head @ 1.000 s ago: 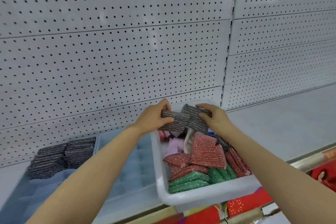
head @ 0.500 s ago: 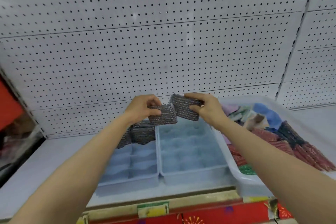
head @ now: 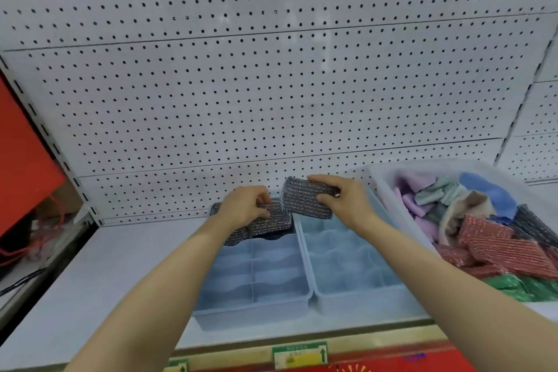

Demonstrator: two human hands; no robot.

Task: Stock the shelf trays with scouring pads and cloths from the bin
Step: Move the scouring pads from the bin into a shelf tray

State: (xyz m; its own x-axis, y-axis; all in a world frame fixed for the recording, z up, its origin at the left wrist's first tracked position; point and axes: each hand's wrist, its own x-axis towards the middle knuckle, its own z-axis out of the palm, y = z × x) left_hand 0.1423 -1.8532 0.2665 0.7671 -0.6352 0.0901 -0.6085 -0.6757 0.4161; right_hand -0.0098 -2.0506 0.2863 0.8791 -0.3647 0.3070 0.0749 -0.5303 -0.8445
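A white pegboard [head: 271,93] backs the shelf; a red panel [head: 21,160] stands far left, red cables [head: 45,238] below it, and a yellow label [head: 299,355] on the near edge

- This is a shop aisle: a white perforated back panel [head: 271,93] of retail gondola shelving rises behind a flat white shelf [head: 99,275].
- A slotted upright [head: 45,130] at the left edge is the kind that carries adjustable shelf brackets.
- The shelf's front edge holds a price-label strip with a yellow-green tag [head: 299,355].
- Divided blue trays [head: 341,296] sit on the shelf as display compartments for goods.
- A clear bin [head: 389,190] of many identical glittery scouring pads [head: 495,246] and folded cloths [head: 422,205] reads as stock for sale.
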